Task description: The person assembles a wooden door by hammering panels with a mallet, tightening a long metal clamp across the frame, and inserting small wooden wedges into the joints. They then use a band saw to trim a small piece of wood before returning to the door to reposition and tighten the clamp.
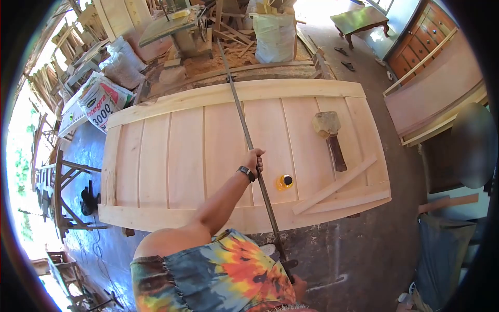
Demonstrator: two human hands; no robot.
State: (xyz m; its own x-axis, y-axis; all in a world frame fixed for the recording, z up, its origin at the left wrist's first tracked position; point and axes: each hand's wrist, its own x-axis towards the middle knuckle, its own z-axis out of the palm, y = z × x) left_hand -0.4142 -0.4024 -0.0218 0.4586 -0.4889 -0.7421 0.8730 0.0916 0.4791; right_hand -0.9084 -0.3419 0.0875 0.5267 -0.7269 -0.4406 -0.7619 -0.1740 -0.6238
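Observation:
A long metal bar clamp (241, 114) lies across a wooden door panel (187, 151) made of several upright boards in a frame. My left hand (254, 162), with a watch on its wrist, is closed round the bar near the panel's middle. At the bottom, beyond the panel's near edge, my right hand (299, 287) is closed at the clamp's near end; my shirt and the view's angle partly hide it. A wooden mallet (327, 126) rests on the panel's right part. Between it and my left hand stands a small yellow bottle (284, 182) with a black cap.
Two loose wood strips (338, 184) lie at the panel's near right corner. Beyond the far edge are a white sack (274, 39), wood scraps and sawdust. Printed bags (99, 101) stand at left, a low table (359, 23) at far right. Another panel (436, 88) leans at right.

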